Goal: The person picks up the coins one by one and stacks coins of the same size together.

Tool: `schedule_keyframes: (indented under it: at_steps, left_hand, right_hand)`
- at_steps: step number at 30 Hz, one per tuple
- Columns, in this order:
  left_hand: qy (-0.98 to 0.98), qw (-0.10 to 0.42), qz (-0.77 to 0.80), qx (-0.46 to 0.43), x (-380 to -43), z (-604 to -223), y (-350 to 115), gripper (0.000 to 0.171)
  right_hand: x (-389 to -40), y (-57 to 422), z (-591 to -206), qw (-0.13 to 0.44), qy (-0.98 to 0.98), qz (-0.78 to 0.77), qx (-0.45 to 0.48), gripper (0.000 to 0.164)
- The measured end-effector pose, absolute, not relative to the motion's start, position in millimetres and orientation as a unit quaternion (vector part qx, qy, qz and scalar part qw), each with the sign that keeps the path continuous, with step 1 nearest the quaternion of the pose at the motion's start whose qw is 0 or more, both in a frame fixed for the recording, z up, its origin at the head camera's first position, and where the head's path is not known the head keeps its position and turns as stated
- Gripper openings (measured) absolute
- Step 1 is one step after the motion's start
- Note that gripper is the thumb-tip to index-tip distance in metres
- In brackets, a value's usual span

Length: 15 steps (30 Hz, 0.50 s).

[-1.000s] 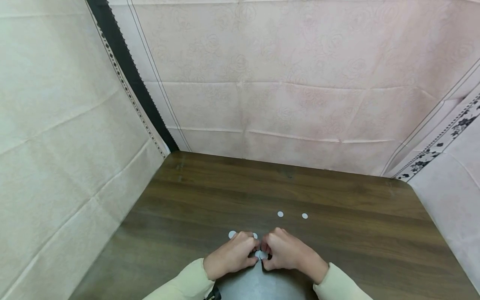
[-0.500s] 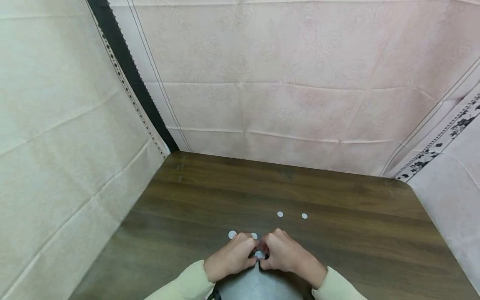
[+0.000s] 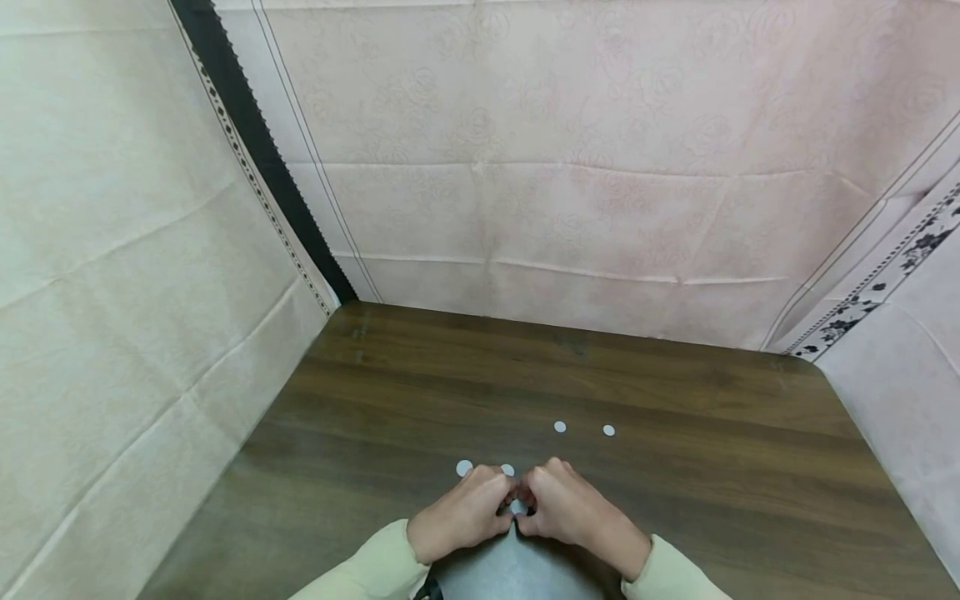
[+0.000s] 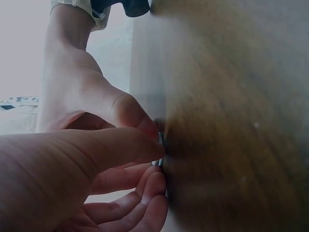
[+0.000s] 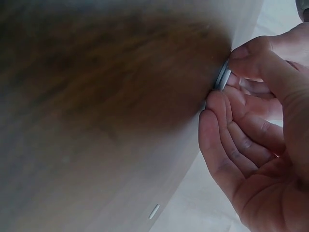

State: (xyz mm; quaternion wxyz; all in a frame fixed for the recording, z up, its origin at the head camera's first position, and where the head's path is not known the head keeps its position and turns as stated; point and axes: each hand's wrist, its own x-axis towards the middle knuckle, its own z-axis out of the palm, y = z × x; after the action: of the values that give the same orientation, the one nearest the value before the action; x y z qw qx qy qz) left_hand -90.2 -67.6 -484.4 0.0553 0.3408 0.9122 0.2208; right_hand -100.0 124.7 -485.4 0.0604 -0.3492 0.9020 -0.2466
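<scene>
Both hands meet low in the middle of the head view, fingers curled around small white discs (image 3: pixel 518 507) at table level. The right wrist view shows these discs (image 5: pixel 222 79) as two thin rounds lying face to face, pinched by thumb and fingers. My left hand (image 3: pixel 467 510) holds their left side, and my right hand (image 3: pixel 570 508) holds the right. In the left wrist view only slivers of the discs (image 4: pixel 161 140) show; the thumbs hide most of them. Just beyond the left hand lie a larger white disc (image 3: pixel 464 467) and a smaller white disc (image 3: pixel 507 470).
Farther back on the brown wooden table (image 3: pixel 420 383) are two more small discs, a left one (image 3: pixel 560 427) and a right one (image 3: pixel 609 430). Pale patterned cloth (image 3: pixel 570 167) hangs behind the table and at both sides.
The discs between the fingers overlapped side by side a second ago and now line up as one round in the head view. The right hand has moved slightly left, closer to the left hand.
</scene>
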Motion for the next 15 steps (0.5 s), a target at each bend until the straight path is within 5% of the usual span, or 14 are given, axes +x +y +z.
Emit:
schedule_keyframes:
  at_steps: [15]
  left_hand:
    - [0.913,0.064,0.22,0.339,-90.7,-485.3,-67.3,0.019]
  right_hand:
    - [-100.4,129.3,-480.2,0.091,0.885,-0.27,-0.368,0.01]
